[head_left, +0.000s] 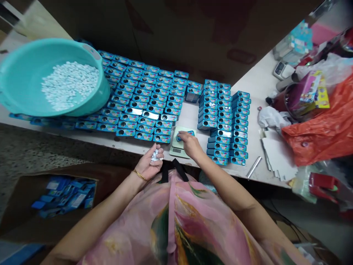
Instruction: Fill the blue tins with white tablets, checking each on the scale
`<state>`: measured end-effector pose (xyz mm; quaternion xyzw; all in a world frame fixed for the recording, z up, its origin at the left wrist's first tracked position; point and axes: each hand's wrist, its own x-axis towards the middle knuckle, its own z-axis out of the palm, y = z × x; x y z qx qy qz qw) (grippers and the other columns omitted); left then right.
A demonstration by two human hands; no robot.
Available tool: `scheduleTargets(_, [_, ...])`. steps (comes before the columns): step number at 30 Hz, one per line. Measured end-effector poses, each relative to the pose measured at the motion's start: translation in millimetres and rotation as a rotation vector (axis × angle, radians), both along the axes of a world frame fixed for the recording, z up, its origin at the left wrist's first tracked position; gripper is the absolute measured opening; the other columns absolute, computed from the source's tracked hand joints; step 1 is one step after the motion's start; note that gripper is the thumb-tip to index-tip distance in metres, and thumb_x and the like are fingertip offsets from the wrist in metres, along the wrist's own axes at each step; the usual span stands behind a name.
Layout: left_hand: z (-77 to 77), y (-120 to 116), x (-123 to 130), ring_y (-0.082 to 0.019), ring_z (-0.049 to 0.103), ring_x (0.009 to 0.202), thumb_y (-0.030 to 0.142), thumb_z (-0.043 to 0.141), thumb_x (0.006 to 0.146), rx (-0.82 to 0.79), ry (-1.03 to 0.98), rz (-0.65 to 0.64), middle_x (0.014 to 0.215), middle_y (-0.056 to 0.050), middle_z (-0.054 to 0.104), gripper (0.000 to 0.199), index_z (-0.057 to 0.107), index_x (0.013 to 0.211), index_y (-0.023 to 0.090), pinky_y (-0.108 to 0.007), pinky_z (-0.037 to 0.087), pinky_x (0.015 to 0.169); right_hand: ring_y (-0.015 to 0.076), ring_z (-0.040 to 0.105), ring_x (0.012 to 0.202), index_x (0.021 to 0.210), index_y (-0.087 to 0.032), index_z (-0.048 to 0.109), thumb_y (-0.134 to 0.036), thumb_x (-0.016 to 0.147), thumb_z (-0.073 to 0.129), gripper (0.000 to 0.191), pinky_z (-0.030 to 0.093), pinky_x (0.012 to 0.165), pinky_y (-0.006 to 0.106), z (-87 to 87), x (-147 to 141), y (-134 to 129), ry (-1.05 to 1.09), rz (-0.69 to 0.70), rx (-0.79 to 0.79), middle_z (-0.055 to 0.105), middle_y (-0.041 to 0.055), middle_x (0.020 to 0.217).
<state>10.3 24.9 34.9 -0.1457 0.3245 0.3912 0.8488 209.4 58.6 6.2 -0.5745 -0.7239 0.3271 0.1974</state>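
My left hand (pixel 152 162) is cupped, palm up, around a small heap of white pellet-like candies (pixel 156 156), just in front of the table edge. Over a small kitchen scale (pixel 176 151) my right hand (pixel 190 142) has its fingertips pinched together at the left end of a small blue tin (pixel 191 133). The tin sits on the scale's pale platform, partly covered by the fingers. Whatever is between those fingertips is hidden. Rows of similar blue tins (pixel 145 129), each with a dark round opening on top, stand left of the scale.
A turquoise tub (pixel 35 106) of white candies stands at the left. More tins (pixel 217 152) are lined up right of the scale, beside a metal tube (pixel 254 167) and an orange bag (pixel 320 136). A cardboard box (pixel 24 187) with blue packs is below left.
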Motion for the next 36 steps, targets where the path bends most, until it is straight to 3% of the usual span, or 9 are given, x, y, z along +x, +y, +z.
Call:
scheduleTargets(5, [-5.9,-4,-5,-0.003,0.047,0.051,0.023,0.040,0.088,0.004,-0.009,0.004,0.070,0.000,0.047,0.018,0.054,0.081,0.013,-0.007,0.029,0.028,0.0174,0.051,0.108,0.109,-0.020,0.059,-0.002,0.074,0.035,0.045,0.039,0.093,0.034,-3.7,8,4,0.090,-0.067,0.043,0.055,0.0068,0.117])
scheduleTargets(10, [-9.5,-3,-17,-0.003,0.047,0.050,0.022,0.040,0.088,-0.007,-0.027,0.031,0.069,0.000,0.047,0.017,0.054,0.081,0.013,-0.008,0.029,0.029,0.0123,0.058,0.070,0.099,-0.017,0.061,-0.025,0.077,0.048,0.027,0.049,0.061,0.026,-0.3,33,-1,0.623,-0.535,-0.149,0.063,0.0043,0.086])
scheduleTargets(14, [-18.0,-2,-21,-0.004,0.049,0.053,0.021,0.041,0.087,-0.025,0.001,0.016,0.070,-0.001,0.049,0.017,0.054,0.081,0.012,-0.009,0.030,0.030,0.0085,0.056,0.062,0.086,-0.016,0.064,-0.023,0.067,0.059,0.021,0.045,0.055,0.020,3.7,33,-13,0.901,-0.799,-0.293,0.062,0.0011,0.075])
scheduleTargets(17, [-25.6,1,-14,-0.007,0.050,0.055,0.021,0.041,0.086,-0.043,0.036,-0.055,0.071,-0.004,0.052,0.019,0.056,0.081,0.011,-0.011,0.031,0.032,0.0099,0.058,0.067,0.085,-0.017,0.064,-0.024,0.070,0.057,0.018,0.047,0.061,0.022,17.4,8,-21,0.991,-0.661,-0.383,0.063,0.0016,0.076])
scheduleTargets(20, [-27.7,9,-3,-0.009,0.052,0.056,0.023,0.041,0.086,-0.023,0.078,-0.127,0.072,-0.006,0.055,0.021,0.058,0.084,0.011,-0.013,0.034,0.033,0.0139,0.060,0.086,0.100,-0.020,0.062,-0.030,0.078,0.051,0.026,0.047,0.078,0.029,37.6,-17,-18,0.951,-0.292,-0.427,0.064,0.0032,0.094])
scheduleTargets(23, [-24.1,21,4,-0.010,0.052,0.056,0.025,0.040,0.086,0.056,0.084,-0.150,0.073,-0.007,0.057,0.024,0.059,0.086,0.010,-0.015,0.035,0.034,0.0157,0.052,0.106,0.116,-0.024,0.054,-0.033,0.083,0.046,0.035,0.039,0.093,0.033,46.1,-13,-5,0.693,-0.094,-0.241,0.057,0.0033,0.115])
scheduleTargets(27, [-21.6,31,-3,-0.008,0.048,0.053,0.023,0.041,0.086,0.104,0.097,-0.120,0.070,-0.005,0.054,0.021,0.058,0.084,0.010,-0.012,0.031,0.032,0.0203,0.042,0.115,0.122,-0.022,0.048,-0.031,0.081,0.051,0.042,0.032,0.098,0.038,25.5,28,11,0.119,-0.092,0.074,0.049,0.0079,0.123])
scheduleTargets(32, [-27.1,30,-18,-0.007,0.046,0.051,0.022,0.040,0.087,0.060,0.127,-0.082,0.069,-0.003,0.052,0.020,0.057,0.083,0.011,-0.012,0.029,0.030,0.0261,0.033,0.119,0.130,-0.020,0.036,-0.026,0.071,0.064,0.065,0.029,0.095,0.042,-4.1,38,14,-0.378,0.192,0.071,0.040,0.0114,0.131])
scheduleTargets(36, [-26.0,29,-28,-0.006,0.045,0.050,0.021,0.039,0.087,0.049,0.160,-0.040,0.068,-0.002,0.050,0.020,0.055,0.082,0.011,-0.012,0.030,0.029,0.0238,0.040,0.108,0.123,-0.021,0.042,-0.023,0.079,0.052,0.045,0.034,0.085,0.037,-5.1,22,21,-0.546,0.264,0.086,0.048,0.0103,0.121])
